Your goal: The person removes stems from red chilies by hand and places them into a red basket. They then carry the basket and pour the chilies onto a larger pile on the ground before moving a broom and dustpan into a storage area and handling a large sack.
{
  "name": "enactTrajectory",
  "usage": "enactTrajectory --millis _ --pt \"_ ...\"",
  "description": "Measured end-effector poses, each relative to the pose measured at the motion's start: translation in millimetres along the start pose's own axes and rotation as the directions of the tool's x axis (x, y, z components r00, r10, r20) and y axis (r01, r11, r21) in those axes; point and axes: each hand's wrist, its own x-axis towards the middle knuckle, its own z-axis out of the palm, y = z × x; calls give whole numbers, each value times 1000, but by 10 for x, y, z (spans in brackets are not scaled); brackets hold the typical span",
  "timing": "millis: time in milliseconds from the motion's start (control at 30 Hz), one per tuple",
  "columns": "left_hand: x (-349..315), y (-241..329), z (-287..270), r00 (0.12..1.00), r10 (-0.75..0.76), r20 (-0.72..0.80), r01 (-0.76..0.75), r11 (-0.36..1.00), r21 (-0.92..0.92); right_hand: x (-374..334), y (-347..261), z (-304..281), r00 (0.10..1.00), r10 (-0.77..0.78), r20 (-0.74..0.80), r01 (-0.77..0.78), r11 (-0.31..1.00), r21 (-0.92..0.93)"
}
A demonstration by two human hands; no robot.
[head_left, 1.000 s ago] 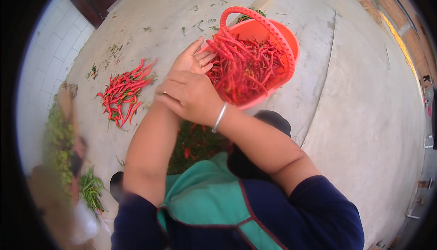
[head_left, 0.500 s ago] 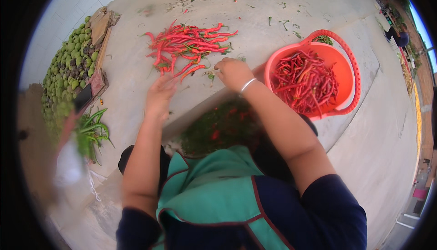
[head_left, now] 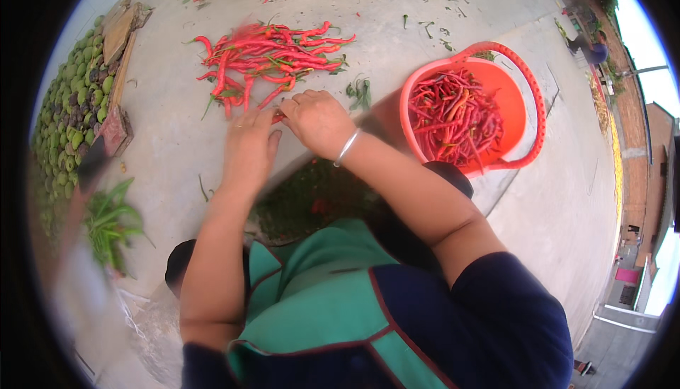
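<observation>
A heap of red chili peppers [head_left: 273,56] with green stems lies on the concrete ground in front of me. At its near edge my two hands meet. A short stretch of a red chili pepper [head_left: 278,117] shows between their fingertips, the rest of it covered. My right hand [head_left: 317,121], wearing a silver bangle [head_left: 347,147], is closed in a pinch on this pepper. My left hand [head_left: 249,147] is curled around its other end, with the thumb toward me. To the right stands an orange-red basket [head_left: 520,106] holding many darker red chili peppers [head_left: 457,116].
At the left, a large pile of green round fruits [head_left: 81,99], some blackened, lies behind boards [head_left: 120,38]. Green chili peppers [head_left: 113,226] are nearer on that side. Stems and leaves [head_left: 360,93] are scattered on the ground. A person [head_left: 596,50] is far off at the right.
My hands have come together at the pile's near edge and now hold a red chili pepper between them. Half a second ago they were apart. The whole view has shifted slightly.
</observation>
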Motion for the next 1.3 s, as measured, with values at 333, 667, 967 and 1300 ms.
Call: enactTrajectory --millis 333,667,967,1300 --pt "52 205 -18 835 74 545 362 671 -647 -394 248 -827 953 35 301 -255 631 732" --pt "483 -377 353 953 -291 81 302 924 -234 -567 473 -752 985 -120 127 55 905 423" --pt "484 -420 483 896 -426 128 431 902 -17 -404 497 -313 938 185 293 -316 804 504" --pt "239 -47 40 838 -483 253 517 556 -651 17 203 -42 808 489 328 -462 180 868"
